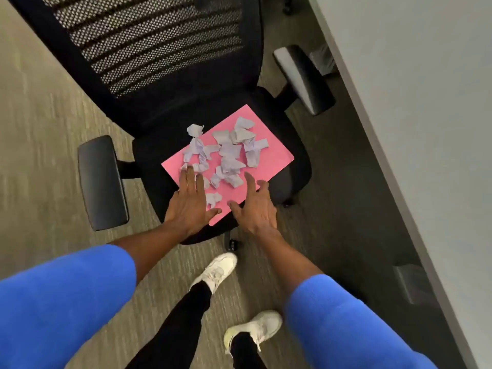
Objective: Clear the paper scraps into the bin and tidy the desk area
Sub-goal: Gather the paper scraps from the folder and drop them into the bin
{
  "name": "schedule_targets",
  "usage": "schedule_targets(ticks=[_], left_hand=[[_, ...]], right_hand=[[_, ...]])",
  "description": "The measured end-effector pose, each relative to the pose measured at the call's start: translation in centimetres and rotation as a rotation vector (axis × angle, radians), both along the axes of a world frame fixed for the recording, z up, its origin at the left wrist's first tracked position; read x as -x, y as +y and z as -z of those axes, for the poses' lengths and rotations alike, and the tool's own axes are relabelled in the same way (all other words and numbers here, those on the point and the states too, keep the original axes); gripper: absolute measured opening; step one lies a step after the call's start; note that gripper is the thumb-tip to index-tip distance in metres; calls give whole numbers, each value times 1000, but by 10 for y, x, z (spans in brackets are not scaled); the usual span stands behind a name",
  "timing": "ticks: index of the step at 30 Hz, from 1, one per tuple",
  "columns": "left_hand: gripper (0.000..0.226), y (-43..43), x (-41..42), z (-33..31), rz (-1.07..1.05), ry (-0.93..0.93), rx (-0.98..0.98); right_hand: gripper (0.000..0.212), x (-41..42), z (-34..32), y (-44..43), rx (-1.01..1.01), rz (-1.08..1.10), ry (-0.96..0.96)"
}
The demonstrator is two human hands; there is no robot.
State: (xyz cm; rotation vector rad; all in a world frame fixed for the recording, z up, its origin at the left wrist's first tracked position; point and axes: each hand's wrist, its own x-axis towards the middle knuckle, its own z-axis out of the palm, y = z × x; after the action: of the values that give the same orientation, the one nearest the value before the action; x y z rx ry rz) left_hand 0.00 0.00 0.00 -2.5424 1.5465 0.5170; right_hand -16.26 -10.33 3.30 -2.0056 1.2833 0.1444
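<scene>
Paper scraps (226, 153) lie scattered on a pink sheet (277, 158) on the office chair (292, 145) seat.
My left hand (190, 206) and right hand (255, 209), both spread and empty, should lift the near edge level, avoiding spills.

A pink sheet (277, 158) lies under the fingertips of the left hand (190, 206) and the right hand (255, 209), flat on a black chair seat (149, 161). Beyond them rises the mesh back (149, 41). One armrest (102, 182) sits left of the left hand. Behind the wrists, white shoes (218, 270) stand on carpet (40, 129).
</scene>
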Motion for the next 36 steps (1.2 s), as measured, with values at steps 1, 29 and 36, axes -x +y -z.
schedule_targets(ticks=[1,29,36], left_hand=[[122,-2,-3,8,-18,18,4],[54,-3,-24,62,-131,230,306],[46,-5,-30,60,-140,260,366]], right_hand=[[86,-7,6,-5,25,-13,-4],[13,-79,90,-41,323,-238,-54],[18,-72,86,-35,274,-147,-101]])
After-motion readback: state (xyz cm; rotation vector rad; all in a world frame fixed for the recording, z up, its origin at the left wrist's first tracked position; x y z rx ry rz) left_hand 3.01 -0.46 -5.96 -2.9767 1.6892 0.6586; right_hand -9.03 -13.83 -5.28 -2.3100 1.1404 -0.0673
